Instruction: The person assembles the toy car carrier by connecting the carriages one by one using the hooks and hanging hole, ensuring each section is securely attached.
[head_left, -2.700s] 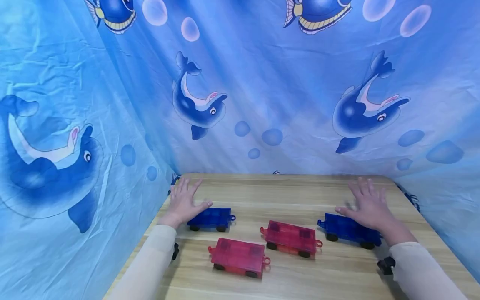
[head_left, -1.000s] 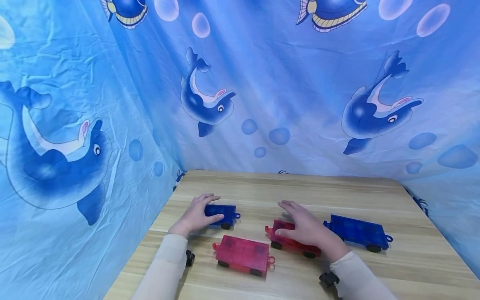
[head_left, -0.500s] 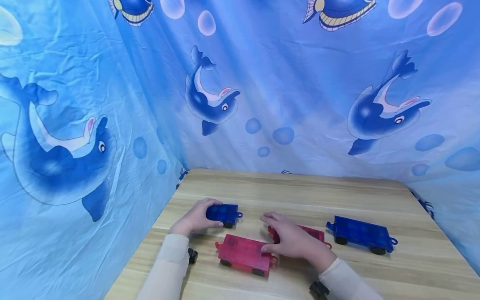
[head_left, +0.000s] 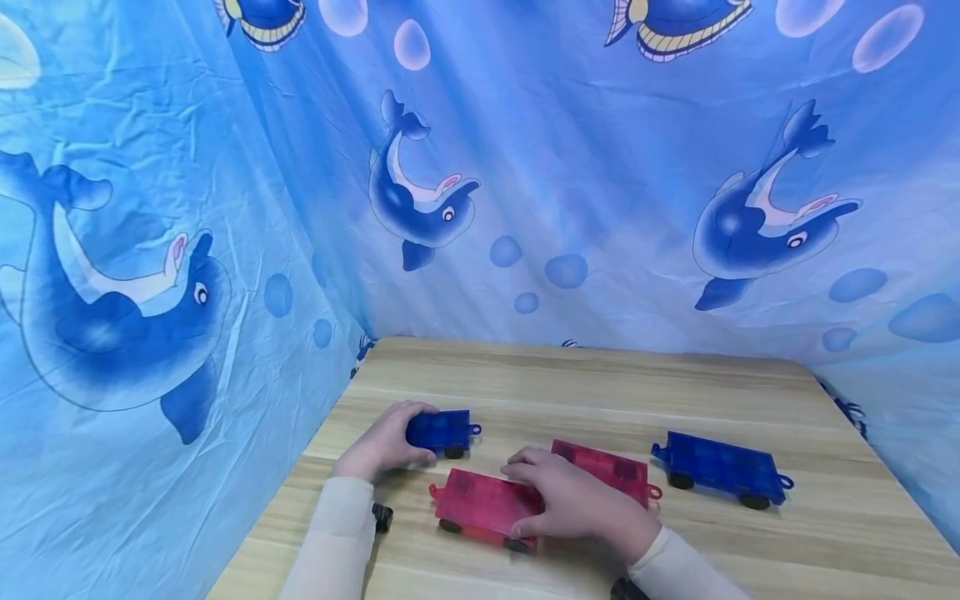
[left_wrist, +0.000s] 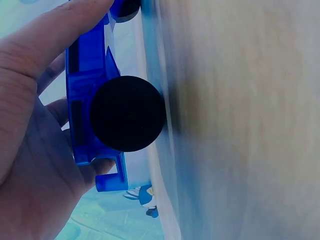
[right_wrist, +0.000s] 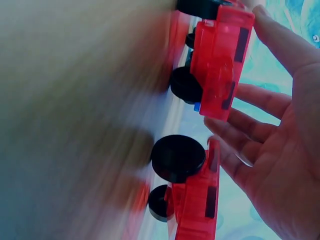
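My left hand [head_left: 381, 440] grips the left end of a translucent blue toy wagon [head_left: 442, 431] at the table's left. The left wrist view shows the thumb along one side of this wagon [left_wrist: 87, 100] and fingers behind it, near its black wheel. My right hand [head_left: 566, 498] reaches over the right end of the nearer red toy wagon [head_left: 480, 502], thumb at its near edge and fingers at its far edge. Behind that hand stands a second red wagon [head_left: 621, 475], its left part partly hidden. In the right wrist view, the fingers curve behind the upper red wagon [right_wrist: 222, 65].
Another blue wagon [head_left: 723, 468] stands to the right, apart from both hands. Each wagon rests on black wheels; hooks and rings show at their ends. Beyond the wooden table [head_left: 585, 383] hangs a blue dolphin-print cloth [head_left: 600, 167], also along the left side.
From spread out over the blue wagons, my left hand has closed around the left one. My right hand has moved left, past the farther red wagon, onto the nearer one.
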